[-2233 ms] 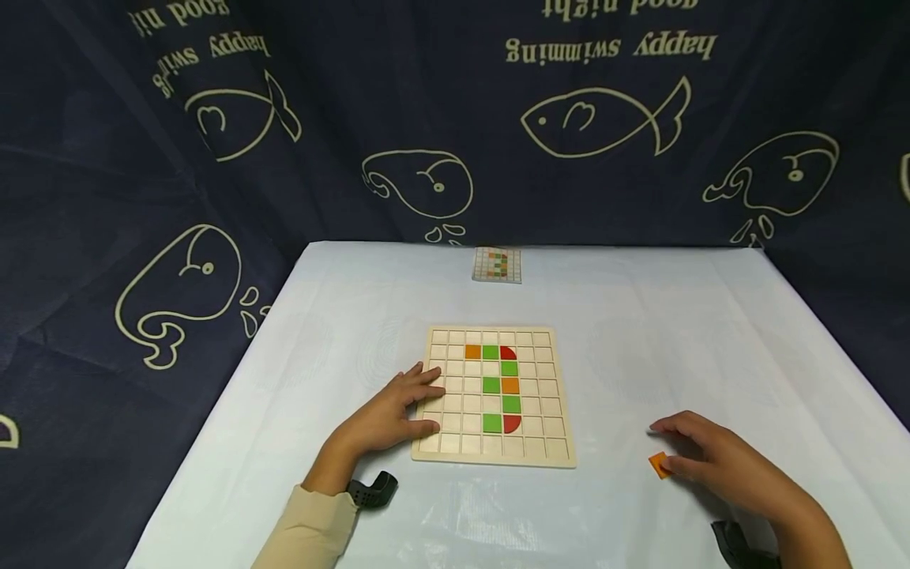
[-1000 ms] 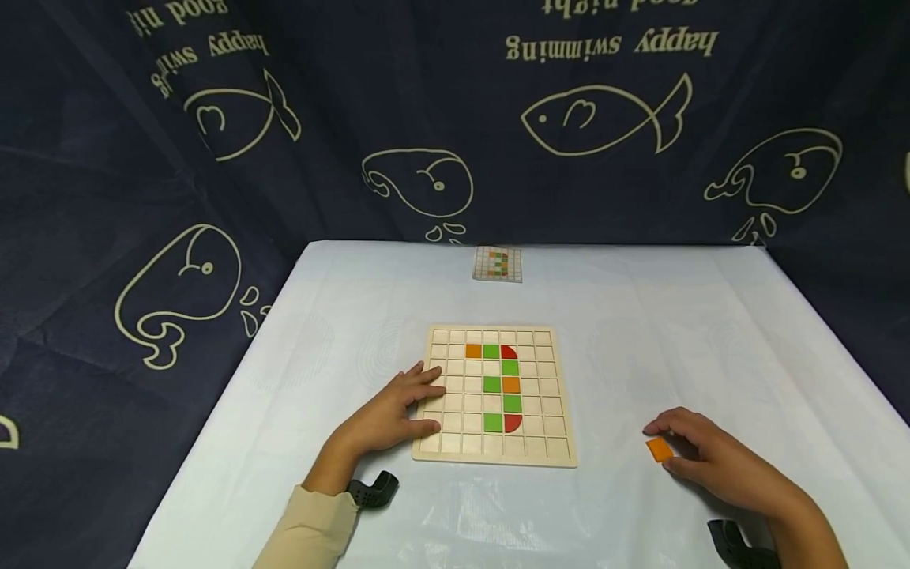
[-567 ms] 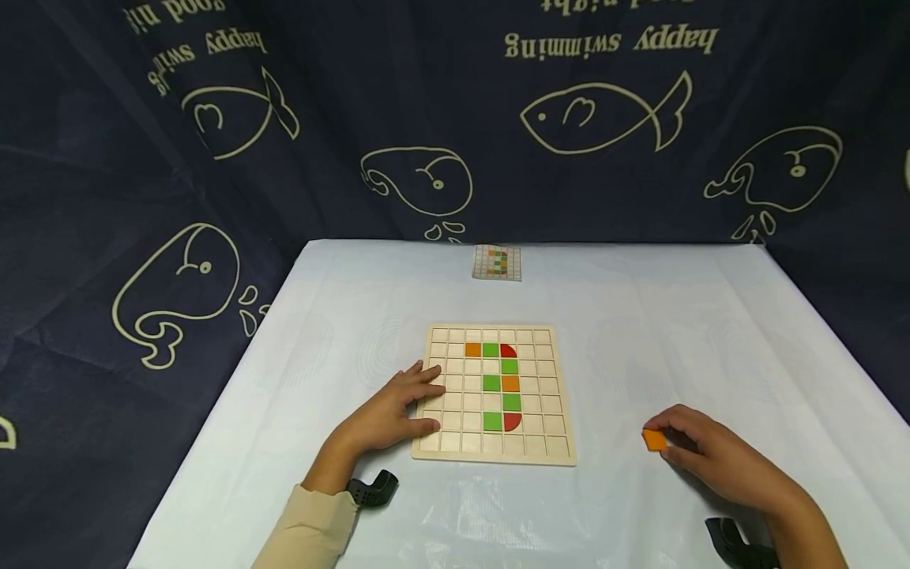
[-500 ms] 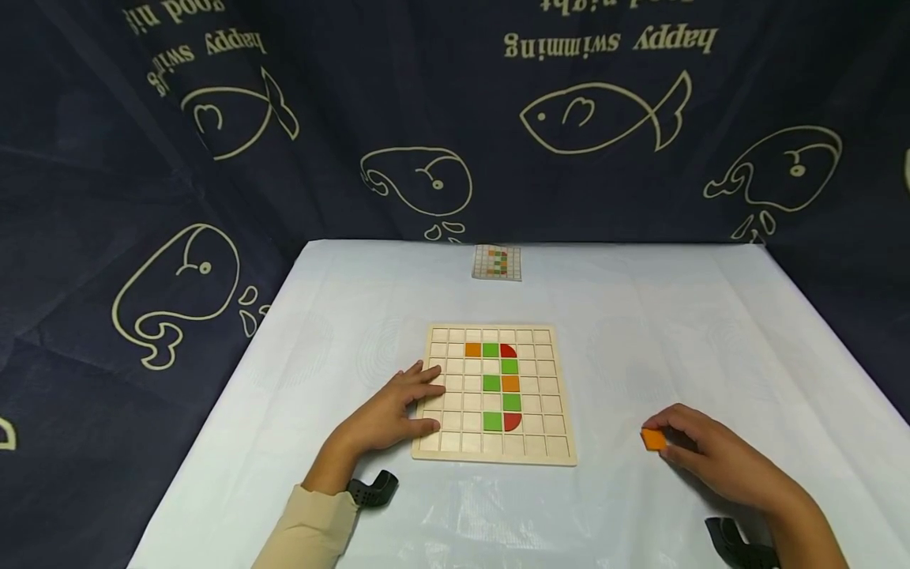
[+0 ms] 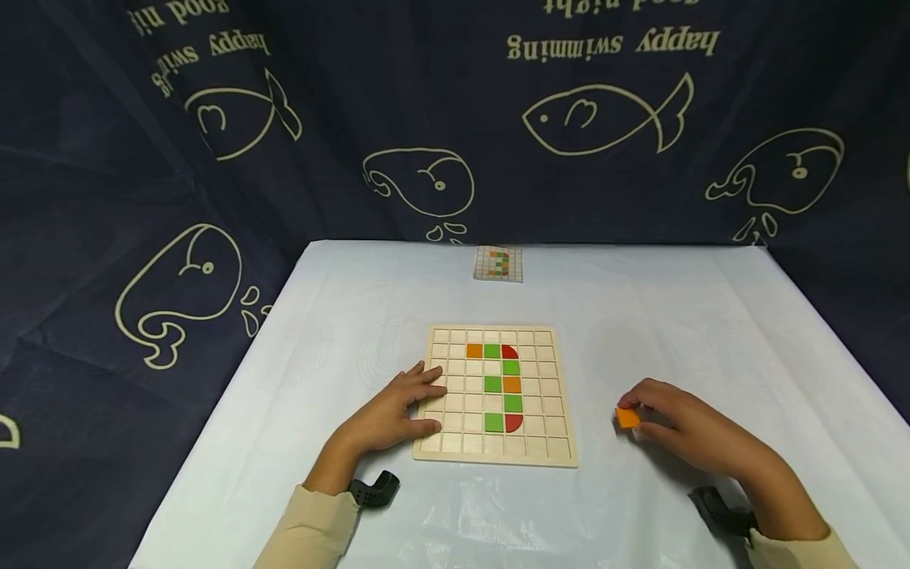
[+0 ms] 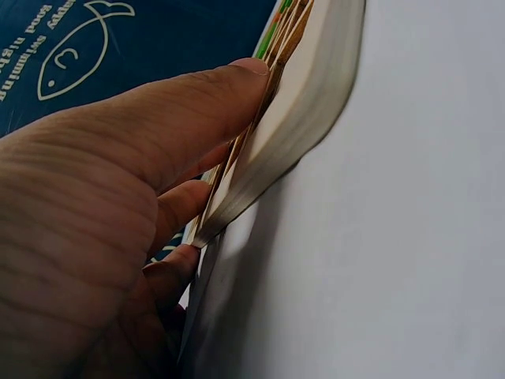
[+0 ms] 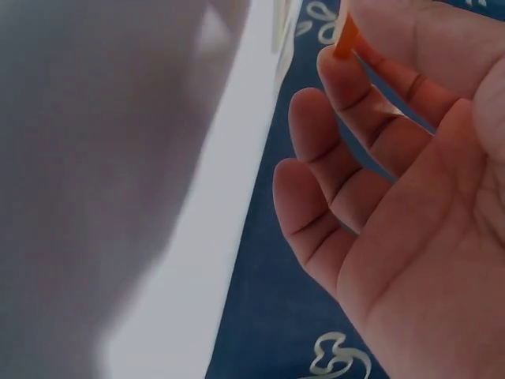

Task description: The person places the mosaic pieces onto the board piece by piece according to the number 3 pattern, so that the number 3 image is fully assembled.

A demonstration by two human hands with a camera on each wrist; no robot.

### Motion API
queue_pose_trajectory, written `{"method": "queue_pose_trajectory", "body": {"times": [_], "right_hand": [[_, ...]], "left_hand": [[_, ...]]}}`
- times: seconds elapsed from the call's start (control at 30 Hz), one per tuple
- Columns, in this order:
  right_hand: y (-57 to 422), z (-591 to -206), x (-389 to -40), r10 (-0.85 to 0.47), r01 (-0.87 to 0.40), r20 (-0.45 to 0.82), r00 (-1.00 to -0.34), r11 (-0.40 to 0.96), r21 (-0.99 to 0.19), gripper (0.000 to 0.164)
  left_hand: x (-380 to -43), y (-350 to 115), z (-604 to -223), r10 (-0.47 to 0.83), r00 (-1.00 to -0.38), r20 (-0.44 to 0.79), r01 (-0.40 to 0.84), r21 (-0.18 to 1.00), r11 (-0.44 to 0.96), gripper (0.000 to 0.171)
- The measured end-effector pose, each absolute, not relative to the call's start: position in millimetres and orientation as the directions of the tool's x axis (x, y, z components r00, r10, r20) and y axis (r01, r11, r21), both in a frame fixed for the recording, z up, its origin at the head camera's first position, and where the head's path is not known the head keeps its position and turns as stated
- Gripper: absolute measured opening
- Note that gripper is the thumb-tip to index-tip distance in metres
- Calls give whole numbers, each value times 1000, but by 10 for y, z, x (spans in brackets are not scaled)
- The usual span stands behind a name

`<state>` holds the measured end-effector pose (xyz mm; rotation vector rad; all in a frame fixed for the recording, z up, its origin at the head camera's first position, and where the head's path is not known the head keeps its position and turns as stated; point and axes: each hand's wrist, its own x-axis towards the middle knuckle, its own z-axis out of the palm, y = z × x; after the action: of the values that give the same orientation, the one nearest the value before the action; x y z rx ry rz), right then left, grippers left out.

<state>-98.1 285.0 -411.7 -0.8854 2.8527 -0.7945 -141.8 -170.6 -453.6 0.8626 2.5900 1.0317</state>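
A square orange tile (image 5: 628, 418) is pinched between the thumb and fingers of my right hand (image 5: 693, 427), raised off the table to the right of the board. In the right wrist view the tile (image 7: 346, 38) shows edge-on at the fingertips. My left hand (image 5: 387, 411) rests with spread fingers on the left edge of a pale wooden grid board (image 5: 547, 446). Green tiles (image 5: 493, 384), orange tiles (image 5: 511, 385) and two rounded red tiles (image 5: 513, 423) lie in the board's cells. In the left wrist view the thumb (image 6: 205, 103) lies along the board's rim (image 6: 316, 103).
A small card (image 5: 498, 264) printed with a coloured grid pattern lies at the far edge of the white table (image 5: 355, 292). Behind it hangs a dark blue cloth (image 5: 441, 71) with fish drawings. Black bands (image 5: 374, 490) sit on both wrists.
My right hand has picked the orange tile up from the table and moved it leftward and away from me, closer to the board. The left hand has stayed in place.
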Motion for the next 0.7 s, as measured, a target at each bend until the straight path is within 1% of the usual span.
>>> {"method": "queue_pose_trajectory", "body": {"times": [0.33, 0.5, 0.7], "right_hand": [[2393, -3983, -1212, -624, -553, 65, -779, 634, -541, 28], [2151, -3987, -1311, -629, -533, 29, -777, 631, -564, 26], [1831, -4020, -1359, -662, -556, 43, -748, 590, -586, 22]], "left_hand": [[-1419, -1713, -4543, 599, -801, 10, 449, 672, 589, 55], [-1424, -1710, -4539, 599, -800, 11, 449, 674, 587, 55], [-1427, -1707, -4543, 600, -800, 8, 453, 664, 595, 54]]}}
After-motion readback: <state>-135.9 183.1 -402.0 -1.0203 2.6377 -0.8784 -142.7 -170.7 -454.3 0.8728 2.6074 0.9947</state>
